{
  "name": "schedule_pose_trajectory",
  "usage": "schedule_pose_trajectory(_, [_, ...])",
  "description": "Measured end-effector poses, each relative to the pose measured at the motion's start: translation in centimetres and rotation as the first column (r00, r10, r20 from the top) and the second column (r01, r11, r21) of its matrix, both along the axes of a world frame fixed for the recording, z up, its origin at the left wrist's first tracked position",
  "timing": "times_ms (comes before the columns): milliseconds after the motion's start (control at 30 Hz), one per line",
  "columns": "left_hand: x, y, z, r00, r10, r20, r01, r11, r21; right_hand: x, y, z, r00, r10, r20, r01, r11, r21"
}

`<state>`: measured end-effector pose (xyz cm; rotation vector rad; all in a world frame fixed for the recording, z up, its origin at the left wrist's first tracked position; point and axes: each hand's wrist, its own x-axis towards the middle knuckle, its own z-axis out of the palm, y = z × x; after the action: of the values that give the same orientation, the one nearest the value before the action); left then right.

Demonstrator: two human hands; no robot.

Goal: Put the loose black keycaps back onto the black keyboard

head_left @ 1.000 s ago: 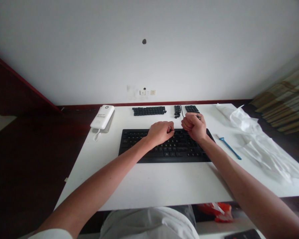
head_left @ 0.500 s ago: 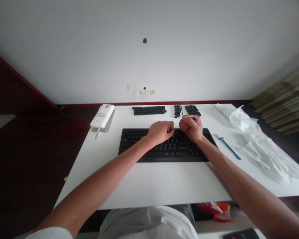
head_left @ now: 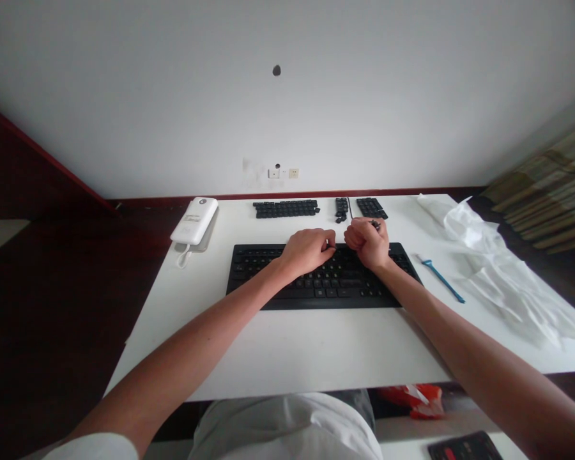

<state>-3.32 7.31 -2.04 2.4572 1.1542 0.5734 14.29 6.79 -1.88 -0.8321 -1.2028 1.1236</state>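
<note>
Left hand (head_left: pixel 303 252) pinching, contents unclear; right hand (head_left: pixel 370 244) clenching small dark item (head_left: pixel 375 225); black plastic keyboard (head_left: pixel 326 303) lying mid-frame, likely stiff, grippable by ends.

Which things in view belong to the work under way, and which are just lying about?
Apparently in use:
- black rectangular keyboard, beneath both hands
- loose black keycaps, grouped behind it
- small dark item in the right hand

Apparently lying about:
- white rectangular power bank
- crumpled white plastic sheet

Unclear: slim blue tool, untouched.
</note>
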Motion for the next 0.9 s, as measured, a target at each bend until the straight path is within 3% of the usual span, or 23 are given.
schedule_pose_trajectory(300, [0.0, -0.2, -0.1, 1.000, -0.026, -0.010, 0.027, 0.994, 0.107, 0.0, 0.4, -0.7, 1.000, 0.027, -0.008, -0.027, 0.999, -0.025])
schedule_pose_trajectory(467, [-0.1, -0.2, 0.3, 1.000, 0.004, -0.007, -0.004, 0.996, 0.094, 0.0, 0.4, -0.5, 0.999, 0.031, -0.023, -0.032, 0.998, -0.047])
schedule_pose_trajectory(667, [0.0, -0.2, 0.8, 0.989, 0.065, 0.130, -0.054, 0.995, -0.089, 0.4, 0.4, -0.1, 0.999, -0.010, -0.044, 0.006, 0.997, -0.081])
schedule_pose_trajectory(900, [0.2, 0.1, 0.1, 0.941, 0.076, 0.331, 0.009, 0.969, -0.247, 1.9, 1.5, 0.7, 0.959, -0.075, -0.273, 0.017, 0.978, -0.208])
